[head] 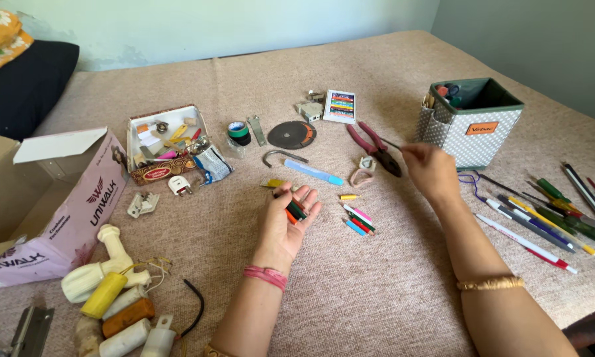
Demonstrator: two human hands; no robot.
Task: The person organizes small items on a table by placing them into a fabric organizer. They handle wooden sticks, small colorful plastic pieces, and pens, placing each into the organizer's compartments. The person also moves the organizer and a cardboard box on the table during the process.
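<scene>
Lying in left hand [285, 221]: crayons [296, 210]

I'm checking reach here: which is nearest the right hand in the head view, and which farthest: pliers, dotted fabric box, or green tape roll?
From the right hand:
1. Pliers, just to its left.
2. Dotted fabric box, behind it to the right.
3. Green tape roll, far left.

My left hand [285, 221] cups waxy, matt crayons [296, 211]; the table cloth [377, 291] looks coarse and woven, the pliers [375, 149] dull metal with perhaps plastic grips.
</scene>
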